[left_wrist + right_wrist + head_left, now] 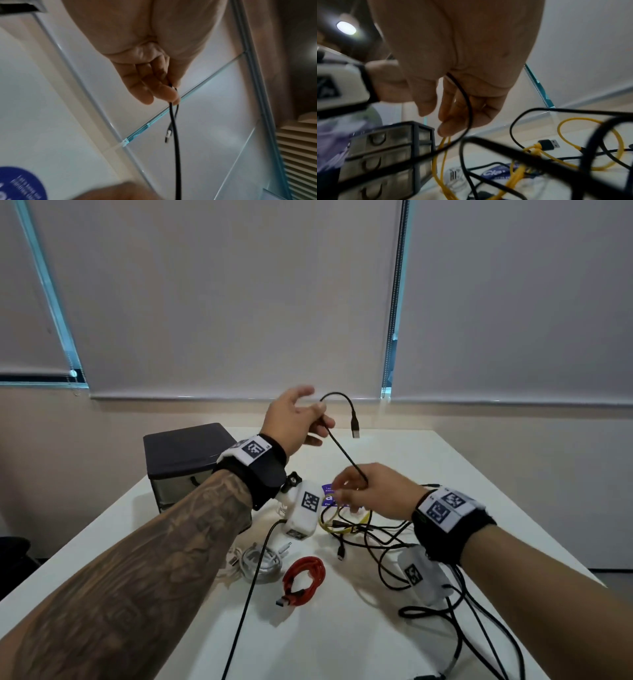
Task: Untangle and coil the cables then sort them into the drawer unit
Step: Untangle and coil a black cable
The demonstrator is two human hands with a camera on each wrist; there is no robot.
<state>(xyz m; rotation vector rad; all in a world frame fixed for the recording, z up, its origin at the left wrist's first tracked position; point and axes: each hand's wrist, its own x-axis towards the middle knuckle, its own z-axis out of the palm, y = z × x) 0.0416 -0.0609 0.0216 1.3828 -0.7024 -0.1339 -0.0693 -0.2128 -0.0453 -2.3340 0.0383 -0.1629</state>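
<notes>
Black cable [342, 451], light and limp, is being pinched by left hand [294, 419] near its plug; right hand [370, 491], at 5 o'clock, is gripping it lower.

Looks like office or meeting room. Large windows covered by grey roller blinds [219, 296], bead chain [394, 302] hanging beside one. Plain beige wall below. White table [479, 474] in front of windows, small dark drawer unit [185, 453] standing on it. Loose cables [376, 535] spread over table. Slatted ceiling vent [298, 155] and round ceiling light [346, 27] visible in wrist views.
</notes>
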